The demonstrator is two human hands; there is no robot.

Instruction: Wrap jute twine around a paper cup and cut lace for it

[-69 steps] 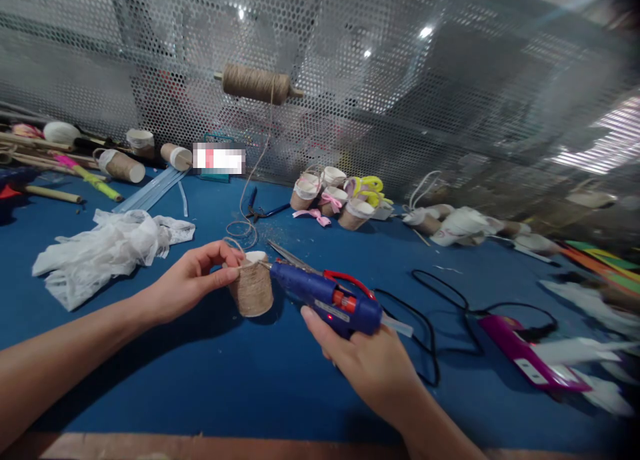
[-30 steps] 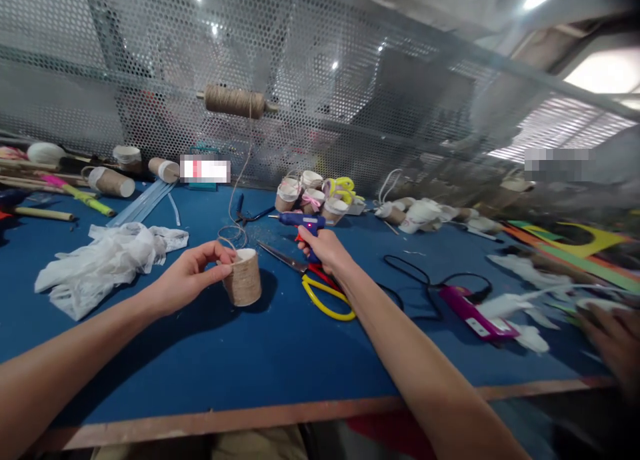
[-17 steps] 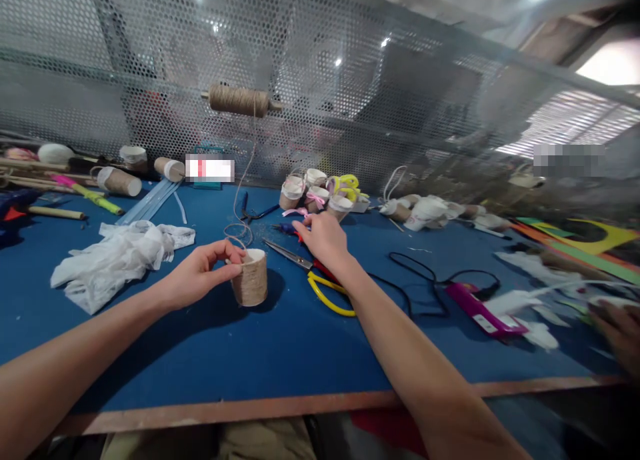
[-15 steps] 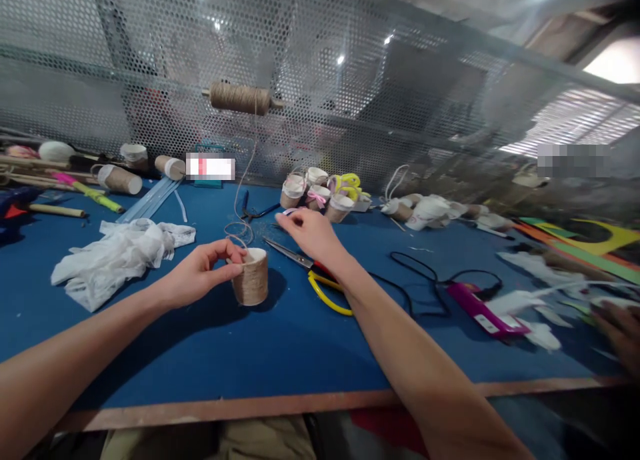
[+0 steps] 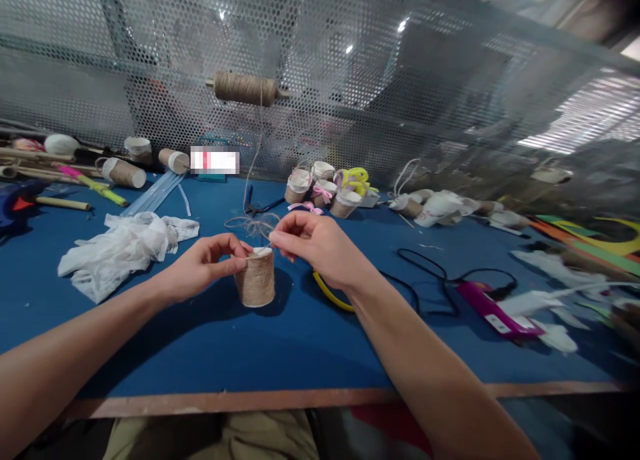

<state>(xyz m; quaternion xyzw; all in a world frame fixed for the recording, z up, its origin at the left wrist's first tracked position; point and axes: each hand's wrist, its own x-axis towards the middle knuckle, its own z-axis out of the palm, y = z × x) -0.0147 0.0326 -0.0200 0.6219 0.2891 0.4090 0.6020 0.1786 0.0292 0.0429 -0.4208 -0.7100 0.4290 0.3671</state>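
A small cup wrapped in brown twine (image 5: 255,279) stands on the blue table (image 5: 215,347). My left hand (image 5: 205,265) grips its upper left side between thumb and fingers. My right hand (image 5: 313,242) is closed in a pinch on the loose twine strand (image 5: 250,224) right above the cup's rim. That strand runs up to the twine spool (image 5: 244,88) hung on the perforated metal screen. Yellow scissor handles (image 5: 327,295) show just below my right wrist.
White lace fabric (image 5: 123,248) lies at the left. Finished wrapped cups with bows (image 5: 325,193) stand at the back, more cups (image 5: 439,208) lie to the right. A black cable (image 5: 425,273) leads to a purple glue gun (image 5: 493,312). Sticks and cups (image 5: 120,173) crowd the far left.
My right hand put the blue glue gun down at the back, came back toward me and pinched the twine above the cup. My left hand stayed on the cup.
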